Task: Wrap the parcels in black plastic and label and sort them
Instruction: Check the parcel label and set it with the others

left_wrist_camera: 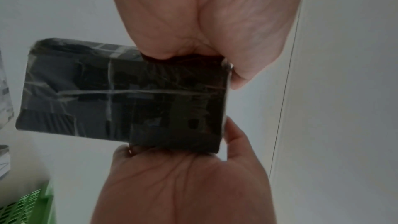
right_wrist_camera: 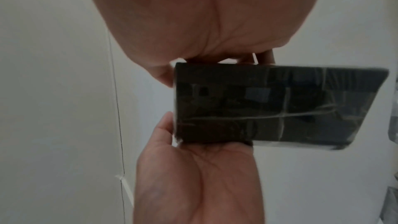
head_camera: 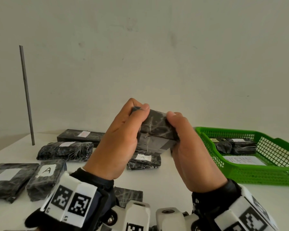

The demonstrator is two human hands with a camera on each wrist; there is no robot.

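White tabletop (head_camera: 182,189) carries everything below the raised hands. Largest on it is the green basket (head_camera: 265,170) at the right, with two wrapped parcels and a written sheet inside. On the left lie several wrapped parcels (head_camera: 65,150), some with white labels, one marked A (head_camera: 46,170); another A-labelled one (head_camera: 143,160) sits under the hands. A thin grey rod (head_camera: 27,95) stands at the far left.

Held up above the table is the black-wrapped parcel (head_camera: 157,130), taped over and, on the faces shown, bearing no label. The left hand (head_camera: 117,139) grips its left end, thumb on top and fingers curled round; the right hand (head_camera: 188,147) clasps the right end likewise.

Risk, as I judge it: the glossy plastic and tape look slick, so a shift of grip could let the parcel slip and fall onto the labelled parcel below. Hard pressing could tear the wrap or lift a tape edge. Without a label it could also be sorted wrongly.
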